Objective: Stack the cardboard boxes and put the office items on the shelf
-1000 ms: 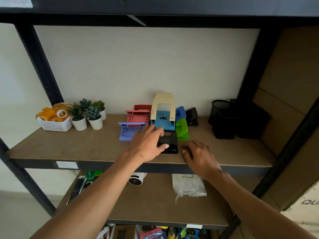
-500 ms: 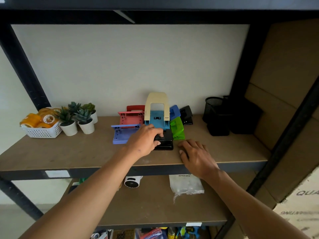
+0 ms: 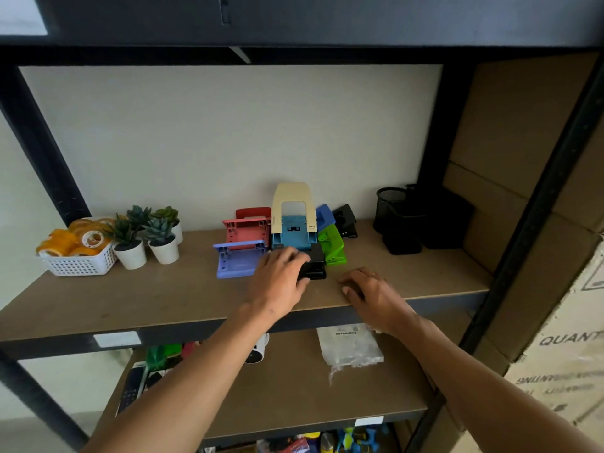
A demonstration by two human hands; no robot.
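My left hand (image 3: 281,282) is gripping the black hole punch (image 3: 314,266) at centre frame, fingers curled over its top and thumb lying against its near left side. The punch is sitting on the wooden shelf board (image 3: 163,299), touching the front of the blue and cream punch (image 3: 292,217) and lying just beside the green punch (image 3: 333,245). My right hand (image 3: 372,294) is resting palm down on the board right of centre, fingers loosely bent and holding nothing, just right of the black punch and apart from it. The purple punch (image 3: 238,259) and the pink punch (image 3: 246,228) are standing left of my left hand. At left of frame, a white basket (image 3: 80,264) of tape rolls is standing beside three potted plants (image 3: 143,237). At right, black mesh organisers (image 3: 421,217) are standing well apart from the punches.
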